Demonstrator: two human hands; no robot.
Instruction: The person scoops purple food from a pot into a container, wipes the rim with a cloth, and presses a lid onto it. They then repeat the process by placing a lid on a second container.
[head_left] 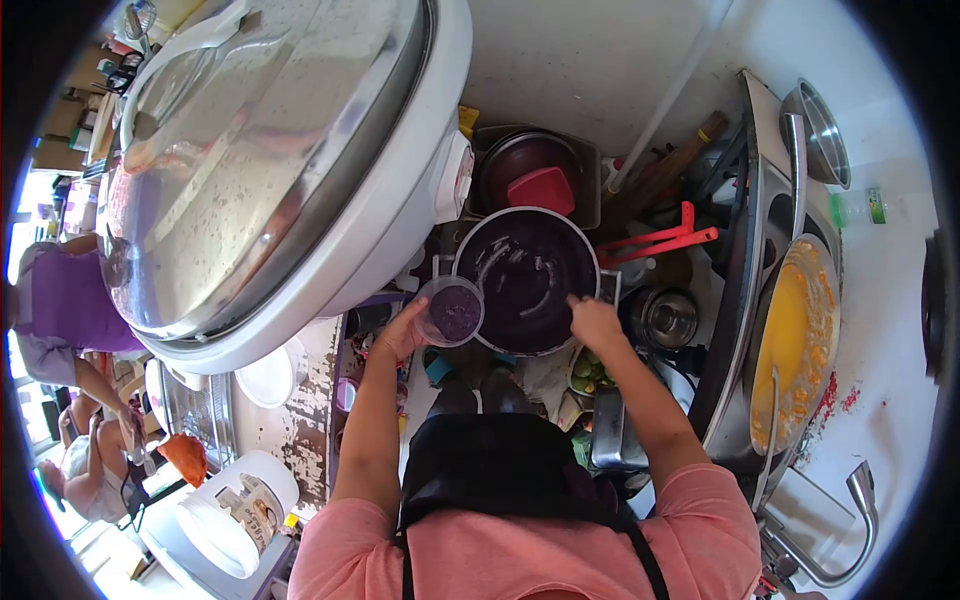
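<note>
My left hand [402, 332] grips a clear round container [430, 325] from its left side. Purple mash [456, 312] fills the container, which is tilted over the left rim of a large round pot [527, 275]. Dark purple coats the inside of that pot, with pale streaks across the bottom. At the pot's lower right rim is my right hand [596, 323], its fingers curled together; what they hold, if anything, is too small to make out.
A large lidded appliance [270, 150] looms at upper left. Red handles [665, 238] stick out right of the pot. Farther right, a wide pan [795, 340] holds yellow food. Two people are at far left, one in a purple apron [75, 295]. A white bucket [235, 510] stands lower left.
</note>
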